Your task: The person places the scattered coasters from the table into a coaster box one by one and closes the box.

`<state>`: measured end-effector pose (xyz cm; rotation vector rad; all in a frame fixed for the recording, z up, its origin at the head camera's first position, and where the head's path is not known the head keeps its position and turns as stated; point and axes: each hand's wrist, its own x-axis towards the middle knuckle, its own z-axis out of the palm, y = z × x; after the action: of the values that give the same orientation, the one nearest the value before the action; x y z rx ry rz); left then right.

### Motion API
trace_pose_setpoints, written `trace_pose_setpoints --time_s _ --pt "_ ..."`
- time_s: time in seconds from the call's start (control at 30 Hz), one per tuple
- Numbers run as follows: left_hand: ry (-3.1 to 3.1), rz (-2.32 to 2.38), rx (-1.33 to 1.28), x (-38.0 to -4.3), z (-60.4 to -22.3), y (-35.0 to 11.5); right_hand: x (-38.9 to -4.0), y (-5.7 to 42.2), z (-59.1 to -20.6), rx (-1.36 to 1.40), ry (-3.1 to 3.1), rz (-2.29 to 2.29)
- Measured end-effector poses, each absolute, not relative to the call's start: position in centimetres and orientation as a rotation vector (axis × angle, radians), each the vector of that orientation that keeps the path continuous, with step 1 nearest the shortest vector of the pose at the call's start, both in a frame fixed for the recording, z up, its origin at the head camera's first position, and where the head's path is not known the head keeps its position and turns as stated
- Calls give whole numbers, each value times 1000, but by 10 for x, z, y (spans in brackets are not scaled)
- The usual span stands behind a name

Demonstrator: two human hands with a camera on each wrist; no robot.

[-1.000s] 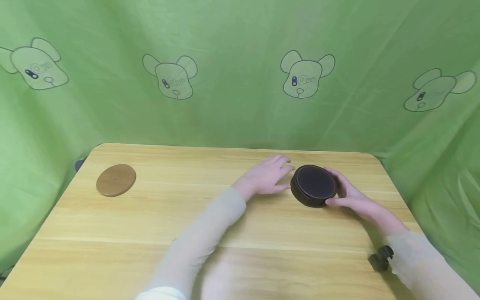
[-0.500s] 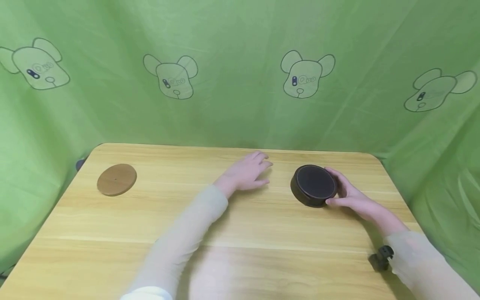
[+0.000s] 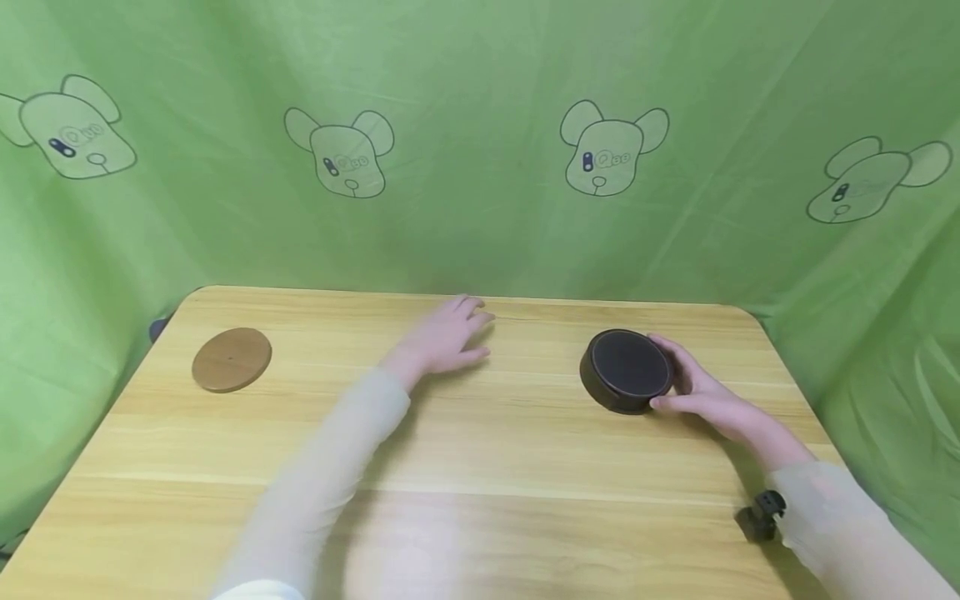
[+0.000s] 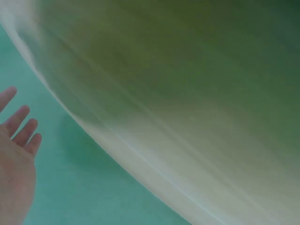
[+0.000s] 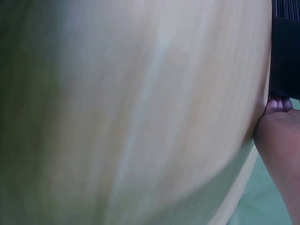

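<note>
A low, round black box point(image 3: 628, 371) with a flat dark top stands on the right half of the table. My right hand point(image 3: 701, 394) holds it from the right, thumb at the front side and fingers round the back. In the right wrist view the box's dark side point(image 5: 287, 58) shows at the right edge, with the right hand point(image 5: 281, 136) below it. My left hand point(image 3: 444, 335) hovers over the back middle of the table, fingers spread and holding nothing. The left wrist view shows that hand point(image 4: 18, 159) with its fingers extended.
A flat brown wooden disc point(image 3: 232, 360) lies at the table's back left. The light wood table point(image 3: 525, 467) has rounded back corners, and a green curtain point(image 3: 480, 233) with bear-head prints hangs close behind it. A small black device point(image 3: 761, 515) sits at the right sleeve.
My left hand has moved left, away from the round black box towards the middle of the table. The right hand and the box have stayed in place.
</note>
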<state>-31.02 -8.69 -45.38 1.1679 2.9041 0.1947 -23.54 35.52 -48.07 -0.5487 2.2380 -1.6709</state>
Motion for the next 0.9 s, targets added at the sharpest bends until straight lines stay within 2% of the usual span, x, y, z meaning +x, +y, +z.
trace_pose_setpoints --time_s 0.9 --pt "3023 191 849 -282 -460 -244 -236 356 -481 -542 2257 -1655"
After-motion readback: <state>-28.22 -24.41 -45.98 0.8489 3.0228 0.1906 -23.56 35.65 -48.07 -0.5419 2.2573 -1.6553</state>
